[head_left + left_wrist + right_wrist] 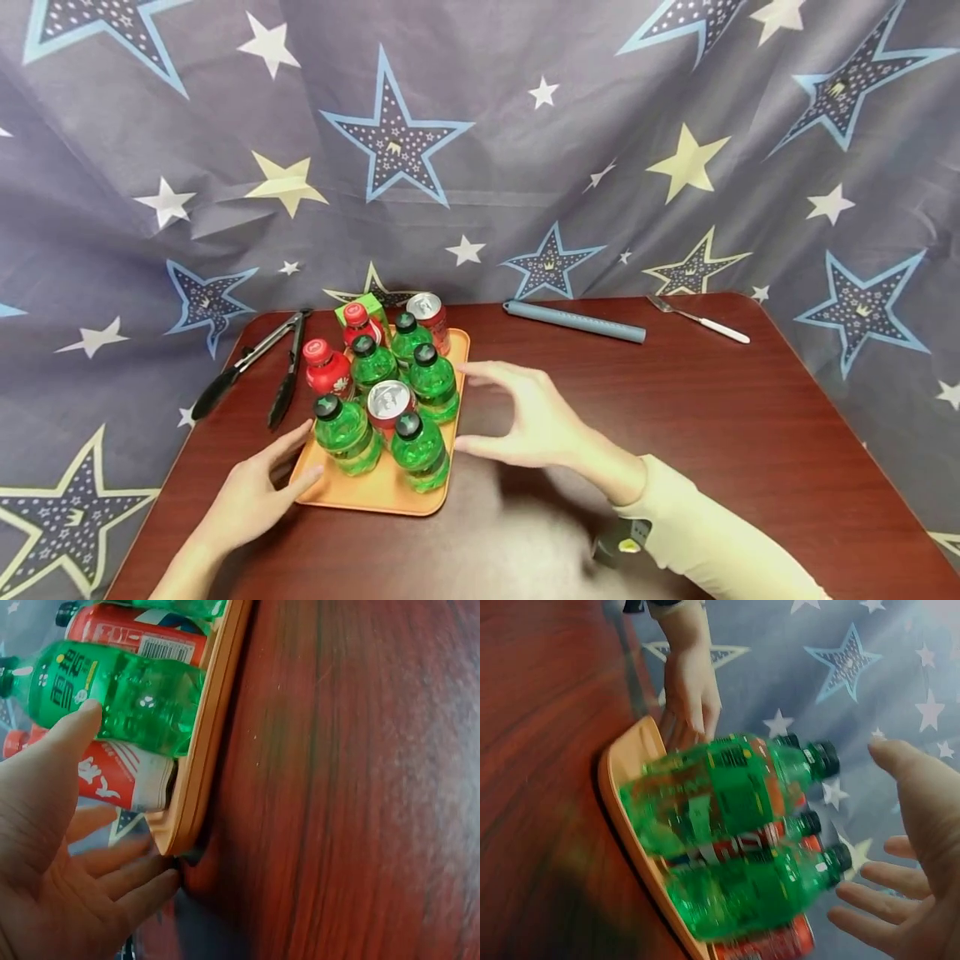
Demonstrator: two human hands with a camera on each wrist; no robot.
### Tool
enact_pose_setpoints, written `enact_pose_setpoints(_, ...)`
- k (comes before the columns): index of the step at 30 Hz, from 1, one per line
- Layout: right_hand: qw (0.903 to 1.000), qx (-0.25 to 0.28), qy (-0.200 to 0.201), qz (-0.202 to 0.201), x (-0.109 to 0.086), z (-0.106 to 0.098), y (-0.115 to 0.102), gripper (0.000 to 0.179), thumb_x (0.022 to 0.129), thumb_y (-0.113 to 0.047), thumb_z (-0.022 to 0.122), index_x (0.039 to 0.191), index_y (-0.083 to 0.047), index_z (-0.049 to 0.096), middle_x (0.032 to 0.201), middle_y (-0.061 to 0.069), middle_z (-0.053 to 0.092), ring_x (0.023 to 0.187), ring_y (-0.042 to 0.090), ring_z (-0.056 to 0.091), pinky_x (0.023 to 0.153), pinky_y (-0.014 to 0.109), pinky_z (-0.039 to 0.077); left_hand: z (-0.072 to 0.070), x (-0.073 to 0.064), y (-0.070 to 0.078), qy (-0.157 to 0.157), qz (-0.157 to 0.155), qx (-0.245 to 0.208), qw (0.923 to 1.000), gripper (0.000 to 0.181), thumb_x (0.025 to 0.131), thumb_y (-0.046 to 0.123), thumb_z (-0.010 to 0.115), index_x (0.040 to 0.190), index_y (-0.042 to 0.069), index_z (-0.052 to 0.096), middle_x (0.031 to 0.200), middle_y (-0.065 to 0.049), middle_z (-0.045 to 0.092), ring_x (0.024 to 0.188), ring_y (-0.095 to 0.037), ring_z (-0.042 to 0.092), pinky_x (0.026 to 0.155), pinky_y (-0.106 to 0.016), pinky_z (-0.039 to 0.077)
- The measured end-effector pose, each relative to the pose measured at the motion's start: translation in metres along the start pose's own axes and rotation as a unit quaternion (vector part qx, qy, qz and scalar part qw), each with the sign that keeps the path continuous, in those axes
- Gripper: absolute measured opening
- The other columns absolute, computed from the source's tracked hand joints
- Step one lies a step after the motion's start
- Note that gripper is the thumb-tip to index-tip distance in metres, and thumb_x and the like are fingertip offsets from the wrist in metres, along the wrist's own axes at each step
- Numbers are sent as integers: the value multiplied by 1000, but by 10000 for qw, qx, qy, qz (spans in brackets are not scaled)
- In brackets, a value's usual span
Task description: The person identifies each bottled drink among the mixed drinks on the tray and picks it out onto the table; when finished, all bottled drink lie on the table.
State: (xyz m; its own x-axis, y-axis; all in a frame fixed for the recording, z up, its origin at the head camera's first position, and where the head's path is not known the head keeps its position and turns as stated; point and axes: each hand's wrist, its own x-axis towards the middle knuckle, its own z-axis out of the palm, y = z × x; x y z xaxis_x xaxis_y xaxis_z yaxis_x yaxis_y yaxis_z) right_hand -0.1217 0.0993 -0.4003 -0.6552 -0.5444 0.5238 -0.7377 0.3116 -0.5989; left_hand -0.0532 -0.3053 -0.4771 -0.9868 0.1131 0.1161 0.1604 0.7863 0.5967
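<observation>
An orange tray [367, 493] stands on the left part of the table, loaded with drinks. Several green soda bottles [348, 446] with black caps fill most of it. Between and behind them are red cans [390, 403], red-capped red bottles [327, 372] and a green carton [366, 307]. At the tray's near left corner is my left hand [251, 496], fingers extended along the rim and thumb in front of a green bottle [127, 697]. My right hand [536, 421] is beside the tray's right edge, thumb and fingers spread apart, with nothing held.
Black-tipped tongs [258, 354] lie left of the tray. A blue-grey rod-shaped item [577, 322] lies along the table's back edge, and a white-handled fork [701, 319] is farther right. A star-patterned curtain [495, 150] hangs behind the brown table [720, 433].
</observation>
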Motion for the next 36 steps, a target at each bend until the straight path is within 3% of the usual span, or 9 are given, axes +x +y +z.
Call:
enact_pose_setpoints(4, 9998, 29, -207, -61, 6, 15, -4, 79, 74, -36, 98, 142, -10, 66, 133, 5, 75, 114, 18, 77, 103, 28, 59, 2, -1, 0, -69, -109, 353, 9993, 89, 88, 45, 88, 159, 7, 50, 147, -27, 63, 113, -39, 77, 87, -44, 65)
enact_pose_setpoints(8, 9989, 49, -467, 0, 11, 30, -7, 79, 75, -38, 98, 141, -8, 67, 132, 6, 76, 114, 21, 77, 102, 28, 59, 4, -3, 3, -144, -115, 671, 9976, 98, 82, 54, 89, 157, 4, 51, 142, -22, 68, 113, -38, 76, 89, -51, 62)
enact_pose_setpoints(12, 9977, 94, -649, 154, 13, 43, -9, 78, 76, -39, 97, 141, -8, 67, 132, 5, 76, 116, 20, 75, 99, 31, 61, 4, -3, 7, -366, -206, 896, 9951, 110, 77, 65, 89, 157, 1, 49, 143, -26, 66, 113, -44, 74, 90, -61, 60)
enact_pose_setpoints(22, 9953, -168, -900, 324, 17, 62, -11, 74, 78, -42, 95, 139, -11, 68, 130, 3, 75, 118, 15, 72, 102, 29, 58, -2, 5, 19, -1061, -761, 1572, 9789, 135, 66, 81, 85, 159, -7, 42, 143, -38, 59, 114, -55, 69, 90, -65, 58)
enact_pose_setpoints(29, 9963, -128, -812, 267, 14, 70, -10, 64, 76, -41, 97, 127, -14, 72, 119, -1, 74, 112, 12, 71, 99, 24, 58, -3, 8, 23, -1063, -749, 1762, 9757, 136, 60, 80, 88, 158, -5, 45, 136, -41, 62, 108, -57, 70, 84, -65, 59)
enact_pose_setpoints(36, 9953, 162, -884, 366, 12, 68, -9, 63, 75, -31, 99, 128, -11, 71, 121, 2, 76, 113, 14, 72, 95, 24, 61, -1, 12, 26, -1175, -823, 1918, 9709, 137, 61, 82, 86, 159, -3, 43, 135, -47, 59, 110, -62, 67, 84, -67, 59)
